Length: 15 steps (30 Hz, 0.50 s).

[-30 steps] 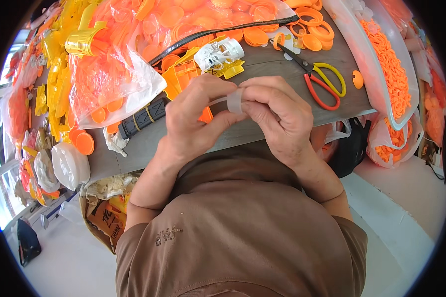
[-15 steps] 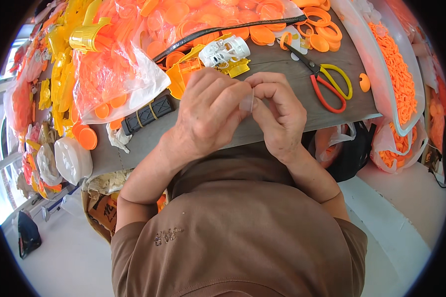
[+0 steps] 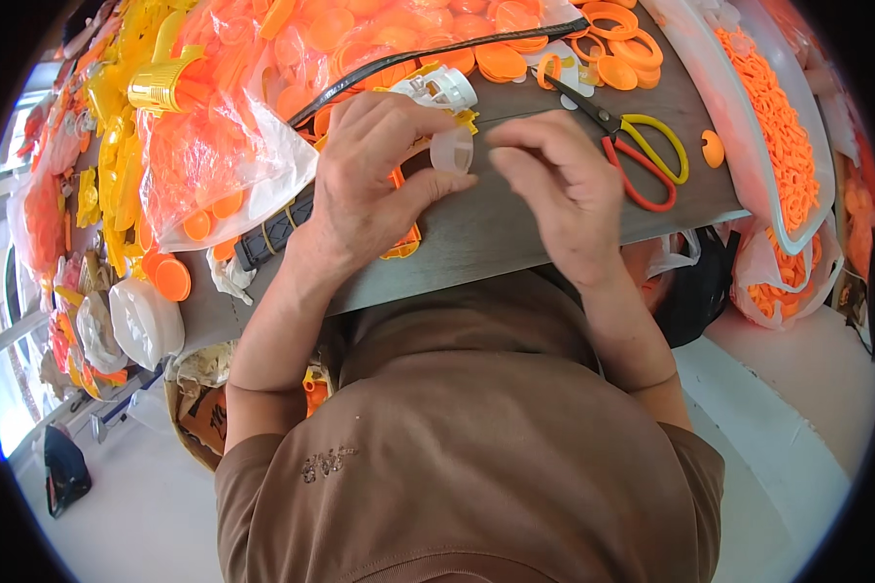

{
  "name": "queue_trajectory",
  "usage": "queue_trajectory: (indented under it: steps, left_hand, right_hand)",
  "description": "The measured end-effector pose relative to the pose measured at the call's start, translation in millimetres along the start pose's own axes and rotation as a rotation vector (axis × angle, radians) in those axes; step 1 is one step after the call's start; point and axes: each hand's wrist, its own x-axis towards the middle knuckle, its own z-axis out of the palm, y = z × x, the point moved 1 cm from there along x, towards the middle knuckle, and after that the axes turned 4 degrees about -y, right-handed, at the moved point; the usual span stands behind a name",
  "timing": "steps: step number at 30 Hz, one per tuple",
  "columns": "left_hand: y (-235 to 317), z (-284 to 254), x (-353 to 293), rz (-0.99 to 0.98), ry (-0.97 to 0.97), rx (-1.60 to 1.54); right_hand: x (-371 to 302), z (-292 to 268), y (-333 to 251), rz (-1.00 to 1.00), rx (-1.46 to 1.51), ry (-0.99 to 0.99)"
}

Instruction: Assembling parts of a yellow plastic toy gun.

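Left hand (image 3: 374,180): thumb below, forefinger above, pinching a translucent plastic piece (image 3: 452,152). The piece sits between those fingertips, up off the table, its rounded free end toward the right hand. Rest of its shape hidden by the fingers.

Right hand (image 3: 564,189): just beside the piece, apart from it. Fingers curled, thumb near forefinger; nothing seen between them, but blur hides whether the tips meet.

Handling, judged by look: very light, thin, smooth, probably springy and a bit slippery; hard squeezing may bend it. Best hold: opposite edges, light fingertip pinch, face left free.

Beyond the left hand: white slotted cylindrical part (image 3: 447,89). Below its thumb: orange plastic part (image 3: 405,243) on the grey worktable (image 3: 506,228). Right of the right hand: scissors with red and yellow handles (image 3: 609,123). Farther out: clear bag of orange parts (image 3: 228,155); orange rings (image 3: 637,49); at far right, translucent tub (image 3: 795,243) of small orange pieces.
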Motion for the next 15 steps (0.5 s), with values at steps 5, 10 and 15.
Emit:
queue_trajectory:
  steps: [5, 10, 15]
  left_hand:
    - [6, 2, -2, 0.058, -0.002, 0.088]
    - [1, 2, -1, 0.134, 0.006, 0.18]
    - [-15, -1, 1, 0.098, -0.003, 0.179]
  right_hand:
    - [-1, 21, 3, -0.011, 0.019, 0.008]
    - [-6, 12, 3, -0.048, -0.018, -0.002]
    - [-22, -10, 9, 0.146, 0.081, 0.028]
